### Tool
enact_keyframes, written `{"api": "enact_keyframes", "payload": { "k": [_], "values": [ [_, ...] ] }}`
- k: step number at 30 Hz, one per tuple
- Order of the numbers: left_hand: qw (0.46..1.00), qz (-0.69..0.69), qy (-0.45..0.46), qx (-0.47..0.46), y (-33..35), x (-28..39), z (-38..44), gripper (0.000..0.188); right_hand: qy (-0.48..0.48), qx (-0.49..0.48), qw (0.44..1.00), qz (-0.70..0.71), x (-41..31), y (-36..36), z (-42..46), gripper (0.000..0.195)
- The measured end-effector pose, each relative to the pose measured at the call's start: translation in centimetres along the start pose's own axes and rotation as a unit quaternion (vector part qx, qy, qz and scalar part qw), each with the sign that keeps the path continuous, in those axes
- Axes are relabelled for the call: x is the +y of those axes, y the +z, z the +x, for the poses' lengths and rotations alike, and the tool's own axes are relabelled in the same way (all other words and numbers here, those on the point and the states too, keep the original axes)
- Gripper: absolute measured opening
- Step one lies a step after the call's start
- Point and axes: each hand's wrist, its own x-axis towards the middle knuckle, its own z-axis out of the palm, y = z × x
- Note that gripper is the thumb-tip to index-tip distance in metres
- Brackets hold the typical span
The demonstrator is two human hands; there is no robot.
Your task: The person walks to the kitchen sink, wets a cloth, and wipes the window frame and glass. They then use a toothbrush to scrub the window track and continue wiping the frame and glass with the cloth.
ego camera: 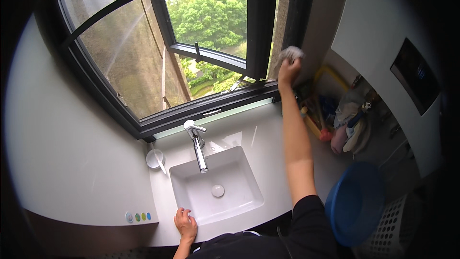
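My right hand [289,69] is raised at the right side of the dark window frame [257,25], gripping a crumpled whitish cloth [293,52] against or close to the frame; contact is not clear. My left hand [185,224] rests on the near left rim of the white sink [219,201], fingers apart and holding nothing. A chrome faucet [199,147] stands behind the basin, its spout over the bowl. The round drain plug [217,190] sits in the basin's bottom. One window sash [212,57] is tilted outward, with trees beyond the glass.
A small white bowl with a handled tool [155,159] lies left of the sink. A blue plastic basin [354,205] stands at the lower right, beside a perforated white basket [390,223]. Cloths [350,126] and a yellow-rimmed container [312,126] are at the right. A white cabinet [377,25] juts in there.
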Motion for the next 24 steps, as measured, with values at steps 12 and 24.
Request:
{"api": "enact_keyframes", "payload": {
  "k": [12, 24],
  "values": [
    [0.999, -0.024, -0.005, 0.022, -0.2, 0.1, 0.0, 0.023, -0.019, 0.023, 0.992, 0.125, -20.2, 11.8, 9.1, 0.033],
    [0.999, -0.042, -0.006, 0.028, 0.0, -0.1, -0.1, 0.022, -0.193, -0.143, 0.966, 0.094, -32.3, 20.3, -7.9, 0.035]
  ]
}}
